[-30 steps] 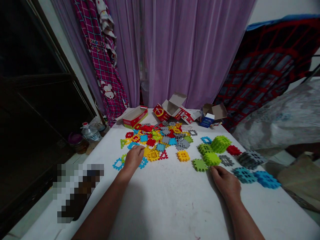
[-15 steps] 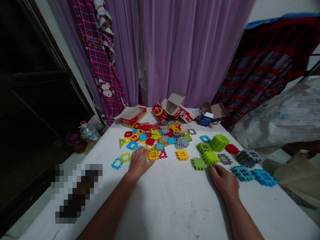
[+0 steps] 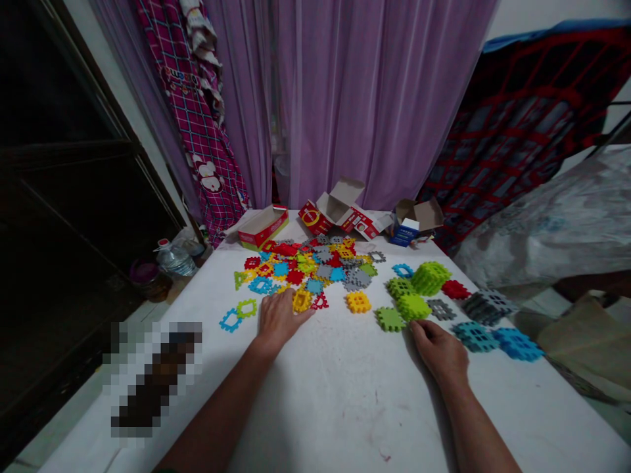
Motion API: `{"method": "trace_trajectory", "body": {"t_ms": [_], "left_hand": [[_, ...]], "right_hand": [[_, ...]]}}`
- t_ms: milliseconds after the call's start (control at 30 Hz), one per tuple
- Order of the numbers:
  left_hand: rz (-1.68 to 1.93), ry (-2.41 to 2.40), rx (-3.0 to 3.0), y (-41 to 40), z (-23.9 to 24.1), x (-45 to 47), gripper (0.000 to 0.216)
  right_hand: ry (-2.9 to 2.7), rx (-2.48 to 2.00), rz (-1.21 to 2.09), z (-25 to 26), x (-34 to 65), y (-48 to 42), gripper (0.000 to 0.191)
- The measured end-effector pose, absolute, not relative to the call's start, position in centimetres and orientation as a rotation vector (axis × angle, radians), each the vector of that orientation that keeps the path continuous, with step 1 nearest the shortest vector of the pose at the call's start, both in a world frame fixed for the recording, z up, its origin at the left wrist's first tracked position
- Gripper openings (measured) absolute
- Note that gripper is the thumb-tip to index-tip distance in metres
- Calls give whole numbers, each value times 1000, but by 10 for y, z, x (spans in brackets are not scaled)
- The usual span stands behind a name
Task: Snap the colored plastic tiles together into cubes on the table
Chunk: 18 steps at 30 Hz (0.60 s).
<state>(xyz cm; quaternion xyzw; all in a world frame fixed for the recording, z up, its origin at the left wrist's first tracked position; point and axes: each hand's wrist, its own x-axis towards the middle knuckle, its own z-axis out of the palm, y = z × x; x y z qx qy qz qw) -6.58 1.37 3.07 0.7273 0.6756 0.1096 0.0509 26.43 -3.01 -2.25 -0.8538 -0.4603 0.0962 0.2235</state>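
A heap of flat plastic waffle tiles (image 3: 315,269) in red, yellow, blue, green and grey lies on the white table (image 3: 340,394). My left hand (image 3: 279,318) lies flat at the heap's near edge, fingers stretched toward a yellow tile (image 3: 302,300). A blue tile (image 3: 230,320) and a green tile (image 3: 246,307) lie just to its left. My right hand (image 3: 438,351) rests on the table with fingers loosely curled, beside green tile cubes (image 3: 411,305) and a flat green tile (image 3: 389,318). I cannot make out anything inside it.
Open red cardboard boxes (image 3: 263,226) and a blue box (image 3: 407,231) stand at the table's far edge. Grey cubes (image 3: 483,305) and blue cubes (image 3: 495,338) sit at the right. Purple curtains hang behind. A water bottle (image 3: 175,259) stands left of the table.
My left hand slid right along the heap's near edge, uncovering the blue and green tiles at its left. My right hand barely moved.
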Motion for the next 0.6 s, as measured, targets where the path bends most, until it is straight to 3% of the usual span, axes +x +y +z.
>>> {"method": "trace_trajectory", "body": {"t_ms": [100, 233, 433, 600], "left_hand": [[238, 2057, 2158, 13, 36, -62, 54], [294, 1977, 2264, 16, 36, -72, 37], [289, 1744, 2402, 40, 26, -94, 59], [235, 1671, 2457, 48, 23, -96, 56]], "right_hand": [[-1265, -2356, 261, -22, 264, -31, 39], [-1278, -2348, 253, -21, 263, -31, 38], [-1288, -2323, 232, -20, 262, -32, 36], [-1290, -2334, 252, -18, 261, -32, 38]]}}
